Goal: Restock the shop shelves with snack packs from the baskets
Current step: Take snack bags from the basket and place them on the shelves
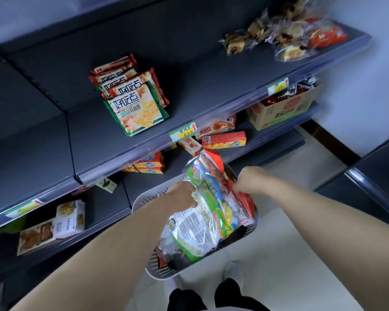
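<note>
Head view, two hands (183, 194) (248, 179) gripping packs, one basket (144, 200), two feet (231, 271)

Soft, cool, even indoor light; no single source shows. The dark shelves (200, 90) stay dim, with deeper shade under each board, while the pale floor (290, 254) at 5 o'clock and the wall (368, 75) at 2 o'clock read brightest. Glare glints on the clear snack bags (202, 212) at centre. Motion blur smears the wrapped pastries (285, 34) at 1 o'clock and the frame edges. Wide-angle distortion bows the shelf lines outward.
</note>
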Tool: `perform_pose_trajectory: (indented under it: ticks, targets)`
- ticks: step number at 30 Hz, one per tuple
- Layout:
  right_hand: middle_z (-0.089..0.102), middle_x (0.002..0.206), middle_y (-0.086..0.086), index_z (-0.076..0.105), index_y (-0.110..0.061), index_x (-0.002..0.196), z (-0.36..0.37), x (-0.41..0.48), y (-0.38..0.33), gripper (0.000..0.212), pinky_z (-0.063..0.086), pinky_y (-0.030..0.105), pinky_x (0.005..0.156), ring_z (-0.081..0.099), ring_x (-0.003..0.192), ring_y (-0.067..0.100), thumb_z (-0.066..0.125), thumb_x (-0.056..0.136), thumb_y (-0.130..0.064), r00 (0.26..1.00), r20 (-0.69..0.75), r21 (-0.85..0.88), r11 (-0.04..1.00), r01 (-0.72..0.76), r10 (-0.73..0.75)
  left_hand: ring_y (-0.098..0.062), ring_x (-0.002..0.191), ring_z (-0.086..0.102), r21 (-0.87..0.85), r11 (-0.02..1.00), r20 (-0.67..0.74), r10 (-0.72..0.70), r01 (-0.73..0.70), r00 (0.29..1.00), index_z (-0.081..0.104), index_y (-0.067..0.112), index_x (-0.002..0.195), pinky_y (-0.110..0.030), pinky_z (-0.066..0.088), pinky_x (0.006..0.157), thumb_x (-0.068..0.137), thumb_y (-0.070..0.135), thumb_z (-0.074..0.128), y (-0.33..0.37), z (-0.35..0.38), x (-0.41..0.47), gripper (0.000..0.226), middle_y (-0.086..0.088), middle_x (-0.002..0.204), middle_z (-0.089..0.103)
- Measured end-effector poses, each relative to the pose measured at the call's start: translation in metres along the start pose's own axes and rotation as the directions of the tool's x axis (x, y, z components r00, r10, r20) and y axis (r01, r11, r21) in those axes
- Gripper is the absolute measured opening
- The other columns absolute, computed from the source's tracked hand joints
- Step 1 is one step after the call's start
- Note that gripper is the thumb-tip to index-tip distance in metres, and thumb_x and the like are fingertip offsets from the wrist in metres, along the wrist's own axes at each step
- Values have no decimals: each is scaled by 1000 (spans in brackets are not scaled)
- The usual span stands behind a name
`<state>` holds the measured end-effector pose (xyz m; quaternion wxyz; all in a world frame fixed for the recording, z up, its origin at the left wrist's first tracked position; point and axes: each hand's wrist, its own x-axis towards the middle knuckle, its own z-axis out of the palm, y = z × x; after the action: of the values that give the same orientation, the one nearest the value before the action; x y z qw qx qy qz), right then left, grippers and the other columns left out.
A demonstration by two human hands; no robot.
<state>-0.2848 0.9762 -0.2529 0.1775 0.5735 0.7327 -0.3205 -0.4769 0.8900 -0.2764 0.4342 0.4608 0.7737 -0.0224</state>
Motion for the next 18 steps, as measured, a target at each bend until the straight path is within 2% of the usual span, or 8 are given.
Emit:
perform_pose_trajectory:
  ticks: [3, 6, 8, 11, 12, 15, 16, 18]
  targets:
    - [58, 58, 3, 57, -11, 59, -26, -25, -33, 21, 34, 13, 36, 55, 41, 9, 65, 78, -14, 997, 53, 354, 935, 37, -60, -29, 120, 57, -30, 999, 17, 25, -24, 1000, 52, 8, 138, -39, 47, 103, 82, 6, 76, -12, -13, -16, 61, -9, 127, 59]
    - [64, 66, 10, 61, -5, 71, -44, -55, -71, 14, 34, 8, 30, 59, 39, 10, 58, 84, -3, 983, 87, 567, 819, 87, -164, -24, 119, 58, -93, 994, -19, 48, -50, 999, 53, 11, 137, -35, 48, 102, 76, 9, 81, -22, -30, -35, 67, -7, 130, 61]
    - [64, 65, 8, 60, -6, 78, -49, -65, -96, 12, 31, 8, 29, 59, 40, 9, 54, 88, -4, 975, 91, 623, 775, 103, -202, -23, 119, 58, -141, 989, -32, 49, -53, 998, 50, 11, 138, -31, 49, 98, 75, 4, 79, -31, -39, -50, 70, -3, 131, 60]
    - [69, 72, 6, 62, -11, 89, -47, -64, -137, 7, 42, 21, 61, 64, 54, 15, 57, 86, -12, 976, 56, 693, 712, 114, -211, -22, 115, 59, -243, 970, 23, 35, -28, 999, 53, 25, 130, -32, 49, 85, 68, 2, 77, -53, -51, -78, 71, 0, 132, 59]
    - [71, 77, 6, 62, -12, 97, -45, -65, -149, 15, 39, 26, 63, 65, 59, 17, 59, 83, -16, 975, 42, 700, 703, 126, -217, -20, 119, 57, -284, 959, 75, 32, -10, 997, 55, 33, 124, -35, 49, 88, 64, 7, 77, -60, -53, -89, 69, 5, 130, 59]
    - [74, 89, 8, 56, -8, 111, -33, -67, -179, 29, 40, 23, 53, 69, 62, 18, 61, 84, -15, 972, 14, 745, 651, 145, -233, -17, 123, 49, -407, 912, 178, 22, 53, 984, 55, 40, 117, -44, 39, 106, 75, 17, 82, -73, -55, -121, 55, 17, 122, 60]
    - [73, 91, 9, 55, -7, 110, -28, -69, -187, 26, 42, 22, 49, 69, 61, 18, 60, 86, -12, 972, 14, 761, 633, 142, -236, -16, 121, 49, -438, 897, 147, -2, 67, 989, 56, 38, 116, -41, 39, 104, 80, 22, 81, -73, -52, -128, 46, 16, 119, 60]
    - [73, 92, 9, 56, -6, 104, -17, -76, -200, 17, 45, 22, 50, 68, 62, 18, 59, 87, -9, 967, 19, 775, 614, 146, -254, -14, 111, 54, -497, 866, -53, -86, 48, 995, 58, 31, 119, -33, 45, 94, 79, 33, 82, -75, -41, -132, 46, 11, 114, 61]
